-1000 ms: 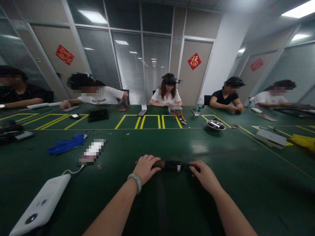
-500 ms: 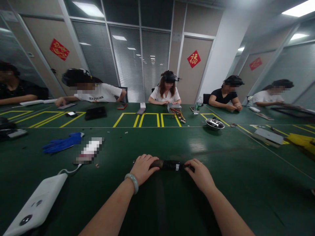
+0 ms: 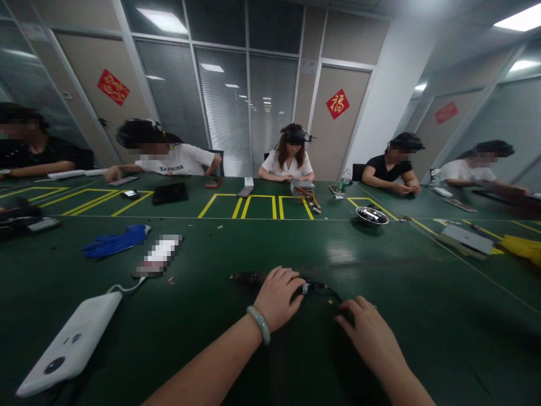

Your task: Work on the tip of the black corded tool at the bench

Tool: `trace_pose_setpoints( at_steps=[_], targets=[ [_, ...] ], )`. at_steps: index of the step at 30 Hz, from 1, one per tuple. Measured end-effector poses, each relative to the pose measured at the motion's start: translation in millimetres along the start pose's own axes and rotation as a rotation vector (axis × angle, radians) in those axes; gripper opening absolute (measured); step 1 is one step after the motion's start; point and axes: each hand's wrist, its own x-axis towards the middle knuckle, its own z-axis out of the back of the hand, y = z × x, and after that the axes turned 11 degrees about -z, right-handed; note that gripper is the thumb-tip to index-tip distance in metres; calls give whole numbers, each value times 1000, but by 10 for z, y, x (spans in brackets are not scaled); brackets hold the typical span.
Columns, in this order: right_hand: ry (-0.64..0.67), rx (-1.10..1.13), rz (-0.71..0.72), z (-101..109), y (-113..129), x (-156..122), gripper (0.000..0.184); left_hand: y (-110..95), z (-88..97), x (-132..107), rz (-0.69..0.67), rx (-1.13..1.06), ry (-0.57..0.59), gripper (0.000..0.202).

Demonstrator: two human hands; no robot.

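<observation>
A long black rod-shaped device point(image 3: 247, 278) with a narrow tip at its left end lies across the green table in front of me. My left hand point(image 3: 279, 299), with a pale green bangle at the wrist, is closed over its middle and hides that part. A small white label shows beside the fingertips. From the right end runs a black cable point(image 3: 324, 286), curving towards my right hand point(image 3: 367, 324). The right thumb and fingers pinch the cable, and a small gold-coloured tip point(image 3: 331, 303) shows just left of them.
On the left lie a blue glove point(image 3: 116, 241), a phone point(image 3: 160, 254) and a white power bank point(image 3: 70, 344) joined by a cable. A metal bowl point(image 3: 372, 216) stands ahead to the right. Several people sit across the table point(image 3: 203, 338), near a bottle point(image 3: 343, 183) and a wired metal box point(image 3: 302, 186).
My left hand has slid right along the device, uncovering its left end. My right hand has moved right and nearer to me, drawing out the cable. The view has shifted slightly.
</observation>
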Motion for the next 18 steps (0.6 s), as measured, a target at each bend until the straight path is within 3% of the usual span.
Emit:
trace_pose_setpoints(
  at_steps=[3,8,12,16,18],
  targets=[
    [-53,-51,-5,-83,-4,-99,15,-97,-159,212,-11,2,58,28],
    [-79,0,-39,-140,109,-94,19,-76,-368,404,41,71,160,24],
    [-56,165,-120,-41,87,47,23,-52,-377,384,19,72,168,22],
    [-194,269,-191,161,-44,329,27,-87,-334,305,-14,47,186,21],
    [-198,293,-166,247,-64,480,28,-113,-320,268,-22,35,179,21]
  ],
)
